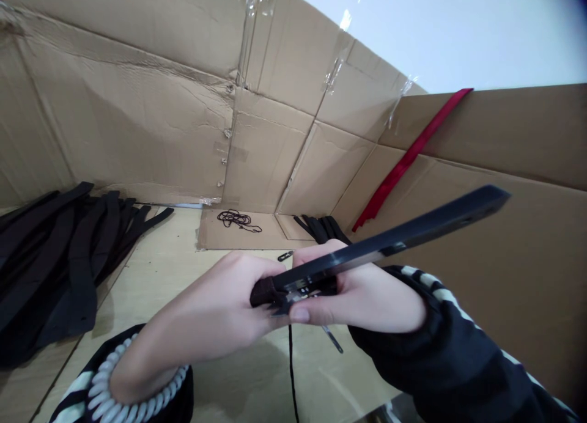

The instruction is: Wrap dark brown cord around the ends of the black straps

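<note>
L hand and R hand both grip a flat black strip, close together near its low end. Both hands are mostly shut, fingers curled round it, not wide open. L hand has the end w/ the dark fuzzy bit. R hand holds just past that, and R thumb presses from the near side. The strip is tilted, its far end up and pointing right, in the air over the table, not touching it. A small shiny metal bit sits on the strip btwn the hands, partly hidden, so can't tell just what it is. Below the strip a thin black cord hangs down, and a thin metal stick pokes out near R hand. Just past the strip lies a tiny black and silver thing. Farther past it, a loop of dark cord sits on a cardboard sheet, w/ a small heap of black straps beside it. A big pile of black straps lies left of the strip. A red strip leans on the cardboard wall past the strip's far end. L wrist has a white coil band, R arm a striped sleeve.
</note>
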`<state>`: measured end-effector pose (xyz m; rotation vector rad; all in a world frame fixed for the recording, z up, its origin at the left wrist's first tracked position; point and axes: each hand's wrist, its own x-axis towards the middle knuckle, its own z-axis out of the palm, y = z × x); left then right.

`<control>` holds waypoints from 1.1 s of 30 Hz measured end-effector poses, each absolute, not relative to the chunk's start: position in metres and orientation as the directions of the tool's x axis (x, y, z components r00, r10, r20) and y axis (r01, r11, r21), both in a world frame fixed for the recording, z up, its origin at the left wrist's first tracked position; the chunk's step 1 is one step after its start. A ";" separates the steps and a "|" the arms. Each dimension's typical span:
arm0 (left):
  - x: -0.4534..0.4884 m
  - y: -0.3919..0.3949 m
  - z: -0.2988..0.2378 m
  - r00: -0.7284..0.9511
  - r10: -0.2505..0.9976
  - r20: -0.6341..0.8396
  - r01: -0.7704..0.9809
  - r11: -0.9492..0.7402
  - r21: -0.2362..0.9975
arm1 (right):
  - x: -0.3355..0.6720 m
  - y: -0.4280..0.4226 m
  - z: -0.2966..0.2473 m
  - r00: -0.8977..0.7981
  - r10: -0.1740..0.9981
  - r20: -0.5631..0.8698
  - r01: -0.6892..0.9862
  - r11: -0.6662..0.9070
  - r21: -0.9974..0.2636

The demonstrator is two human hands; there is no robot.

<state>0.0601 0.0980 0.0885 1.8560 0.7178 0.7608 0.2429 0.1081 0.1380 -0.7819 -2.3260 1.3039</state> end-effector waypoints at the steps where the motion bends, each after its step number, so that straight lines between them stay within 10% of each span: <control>1: 0.060 0.098 0.089 0.632 0.751 0.193 0.145 -0.360 0.922 | 0.243 0.108 0.138 -0.780 0.625 0.038 0.294 0.419 -0.859; 21: 0.064 0.101 0.084 0.648 0.740 0.180 0.160 -0.363 0.918 | 0.246 0.106 0.136 -0.753 0.656 0.040 0.320 0.419 -0.850; 33: 0.061 0.120 0.077 0.375 0.908 0.186 0.541 -0.378 0.752 | 0.284 0.101 0.090 -0.607 0.786 0.120 0.544 0.521 -0.657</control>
